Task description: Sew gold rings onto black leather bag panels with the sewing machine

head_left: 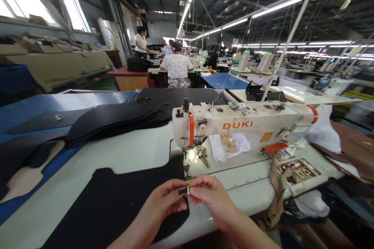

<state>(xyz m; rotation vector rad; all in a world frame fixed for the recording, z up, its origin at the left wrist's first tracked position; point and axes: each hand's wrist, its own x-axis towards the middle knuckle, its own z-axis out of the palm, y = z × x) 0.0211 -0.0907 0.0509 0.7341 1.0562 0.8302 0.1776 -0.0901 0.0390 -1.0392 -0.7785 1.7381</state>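
Observation:
My left hand (167, 199) pinches a short black strap (182, 192) between thumb and fingers. Touching its end, my right hand (209, 195) grips a small gold-coloured metal ring (188, 190); fingers partly hide how strap and ring join. Both hands are held close together over the front edge of a large flat black panel (128, 194) on the white table. Just beyond them stands a white sewing machine (213, 124), its needle area lit. A white bag of gold-coloured rings (229, 142) lies under the machine's arm.
A tray (317, 173) at the right holds more metal rings. Stacked black panels (117, 118) lie at the back left. Thread cones (264, 63) stand behind the machine. Brown pieces (355, 142) are at the far right. A co-worker (177, 64) sits ahead, facing away.

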